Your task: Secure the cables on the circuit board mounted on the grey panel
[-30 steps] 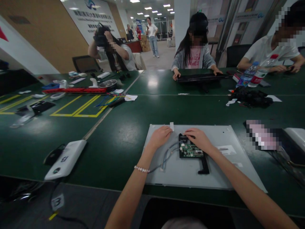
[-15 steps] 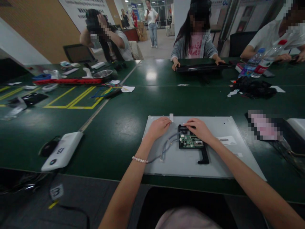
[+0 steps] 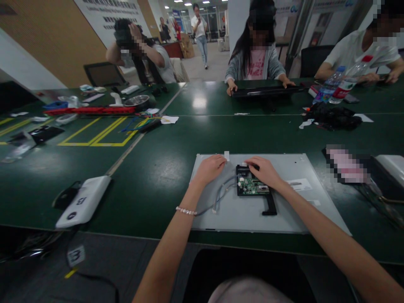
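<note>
A flat grey metal panel (image 3: 217, 221) lies before me, bearing a black plastic bracket (image 3: 269, 206) with a green circuit board (image 3: 252, 187). My left hand (image 3: 211, 167) rests on the panel's upper left, fingers curled together. Its fingertips meet a small white strip (image 3: 227, 155) at the far edge; whether they grip it is unclear. At the bracket's top edge, my right hand (image 3: 263, 169) has its thumb and fingers closed, by a small white piece (image 3: 245, 164). Grey cables (image 3: 218, 194) run leftward from the board and pass beneath my left wrist.
A white power bank (image 3: 83, 202) lies left on the green table (image 3: 151, 168). A phone (image 3: 345, 164) and cables lie right. Farther back are bottles (image 3: 342, 86), a black crumpled heap (image 3: 334, 115) and a red strip (image 3: 91, 110). People sit across; one person (image 3: 200, 35) stands behind.
My hands stay almost in place, the right fingertips shifting very slightly right. The view has tilted a little. In the background, the standing person has taken a step.
</note>
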`<action>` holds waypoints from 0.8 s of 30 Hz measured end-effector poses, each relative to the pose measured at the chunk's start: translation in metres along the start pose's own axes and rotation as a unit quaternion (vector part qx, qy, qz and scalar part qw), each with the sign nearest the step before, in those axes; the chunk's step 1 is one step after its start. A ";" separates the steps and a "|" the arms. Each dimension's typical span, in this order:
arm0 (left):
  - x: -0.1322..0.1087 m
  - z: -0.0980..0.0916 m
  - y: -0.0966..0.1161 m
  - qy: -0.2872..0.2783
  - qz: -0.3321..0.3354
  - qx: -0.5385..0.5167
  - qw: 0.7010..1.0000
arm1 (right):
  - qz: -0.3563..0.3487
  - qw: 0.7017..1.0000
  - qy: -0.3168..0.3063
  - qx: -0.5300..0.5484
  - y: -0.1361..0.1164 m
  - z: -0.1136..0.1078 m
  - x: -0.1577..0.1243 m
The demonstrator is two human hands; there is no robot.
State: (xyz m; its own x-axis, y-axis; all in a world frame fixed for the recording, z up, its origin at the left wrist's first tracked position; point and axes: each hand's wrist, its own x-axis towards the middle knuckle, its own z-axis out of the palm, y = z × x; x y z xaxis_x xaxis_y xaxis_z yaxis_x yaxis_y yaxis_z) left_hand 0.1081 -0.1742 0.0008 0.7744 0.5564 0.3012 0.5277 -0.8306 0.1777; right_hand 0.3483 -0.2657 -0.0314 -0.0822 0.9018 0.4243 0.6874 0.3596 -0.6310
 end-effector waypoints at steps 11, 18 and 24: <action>0.000 -0.033 0.032 0.001 0.020 0.136 0.990 | 0.002 0.995 0.098 -0.003 -0.002 -0.008 -0.001; -0.053 -0.044 0.103 -0.006 -0.083 0.199 0.976 | -0.070 0.991 0.106 -0.034 -0.032 -0.017 -0.003; -0.092 -0.019 0.125 0.052 -0.146 0.188 0.970 | -0.123 0.987 0.046 -0.094 -0.056 -0.008 -0.010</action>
State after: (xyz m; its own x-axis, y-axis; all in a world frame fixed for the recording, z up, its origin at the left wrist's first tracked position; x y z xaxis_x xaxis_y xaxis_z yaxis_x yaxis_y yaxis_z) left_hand 0.0959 -0.3297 0.0129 0.5446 0.7449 0.3854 0.8239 -0.5611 -0.0797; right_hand 0.3166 -0.2972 0.0049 -0.2033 0.7637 0.6127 0.7772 0.5065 -0.3734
